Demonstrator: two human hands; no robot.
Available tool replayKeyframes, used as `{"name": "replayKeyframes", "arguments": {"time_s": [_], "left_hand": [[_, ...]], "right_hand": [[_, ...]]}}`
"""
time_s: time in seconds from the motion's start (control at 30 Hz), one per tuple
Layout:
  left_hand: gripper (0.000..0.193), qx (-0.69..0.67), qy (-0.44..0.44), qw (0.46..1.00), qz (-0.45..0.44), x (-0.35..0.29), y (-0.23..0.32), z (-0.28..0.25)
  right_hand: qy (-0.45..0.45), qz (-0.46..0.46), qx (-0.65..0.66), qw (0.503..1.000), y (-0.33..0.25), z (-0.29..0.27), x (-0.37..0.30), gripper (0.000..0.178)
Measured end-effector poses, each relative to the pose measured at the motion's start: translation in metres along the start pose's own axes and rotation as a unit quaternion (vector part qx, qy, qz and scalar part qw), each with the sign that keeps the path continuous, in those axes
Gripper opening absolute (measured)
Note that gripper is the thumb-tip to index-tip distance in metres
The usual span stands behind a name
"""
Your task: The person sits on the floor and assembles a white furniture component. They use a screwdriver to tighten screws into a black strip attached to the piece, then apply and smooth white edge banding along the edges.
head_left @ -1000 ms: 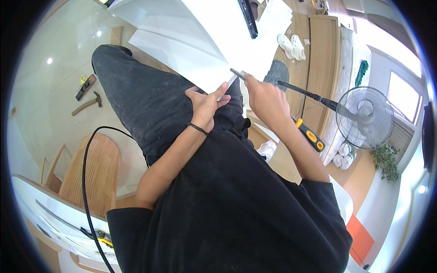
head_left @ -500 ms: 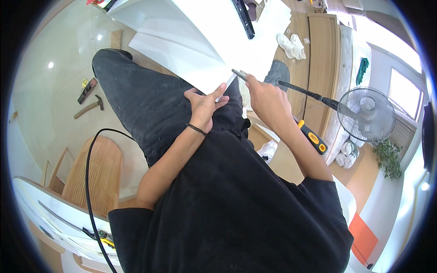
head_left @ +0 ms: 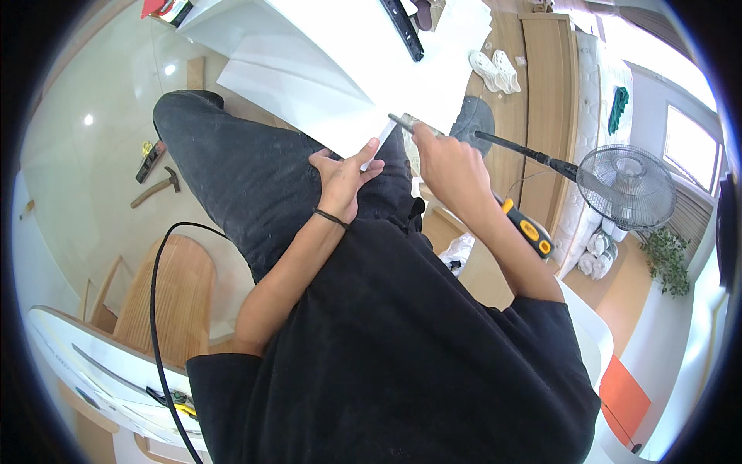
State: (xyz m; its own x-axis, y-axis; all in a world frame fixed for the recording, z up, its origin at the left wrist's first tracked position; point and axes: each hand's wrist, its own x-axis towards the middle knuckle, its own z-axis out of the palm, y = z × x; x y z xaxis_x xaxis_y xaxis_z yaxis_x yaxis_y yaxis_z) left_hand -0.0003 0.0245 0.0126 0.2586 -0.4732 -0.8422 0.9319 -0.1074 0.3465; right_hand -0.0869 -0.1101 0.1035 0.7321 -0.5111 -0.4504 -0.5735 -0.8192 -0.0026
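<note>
A white panelled piece [head_left: 340, 100], like part of a furniture carcass, lies across my thighs. My left hand [head_left: 340, 179] grips its near corner, thumb on the narrow white edge and fingers around the side. My right hand [head_left: 452, 162] is closed around a slim grey metal bar, which looks like a file [head_left: 403, 124]; its tip lies at the panel's edge, just above my left thumb. A yellow-and-black tool handle [head_left: 532, 232] shows beside my right forearm. Whether it joins the grey bar is hidden by my hand and arm.
A black metal rail [head_left: 403, 31] lies on the white surface. On the left floor are a hammer [head_left: 157, 188] and a hand plane [head_left: 150, 162]. A standing fan [head_left: 626, 188] and white clogs [head_left: 495, 71] are at the right. A black cable [head_left: 154, 309] loops beside my left arm.
The file's tip has shifted slightly left and up along the panel edge, with my right hand. My left hand keeps its hold. The whole view has tilted a little.
</note>
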Motion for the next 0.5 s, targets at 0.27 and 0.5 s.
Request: {"name": "replayKeyframes", "arguments": {"time_s": [0.27,0.5], "left_hand": [[0.104,0.012,0.002,1.000,0.002,0.0009,0.0006,0.0002],[0.101,0.005,-0.005,1.000,0.007,0.0001,0.0012,0.0002]], "right_hand": [[-0.052,0.041,0.028,0.997,0.0012,0.0002,0.0011,0.017],[0.006,0.013,0.003,1.000,0.0032,0.0040,0.0064,0.017]]}}
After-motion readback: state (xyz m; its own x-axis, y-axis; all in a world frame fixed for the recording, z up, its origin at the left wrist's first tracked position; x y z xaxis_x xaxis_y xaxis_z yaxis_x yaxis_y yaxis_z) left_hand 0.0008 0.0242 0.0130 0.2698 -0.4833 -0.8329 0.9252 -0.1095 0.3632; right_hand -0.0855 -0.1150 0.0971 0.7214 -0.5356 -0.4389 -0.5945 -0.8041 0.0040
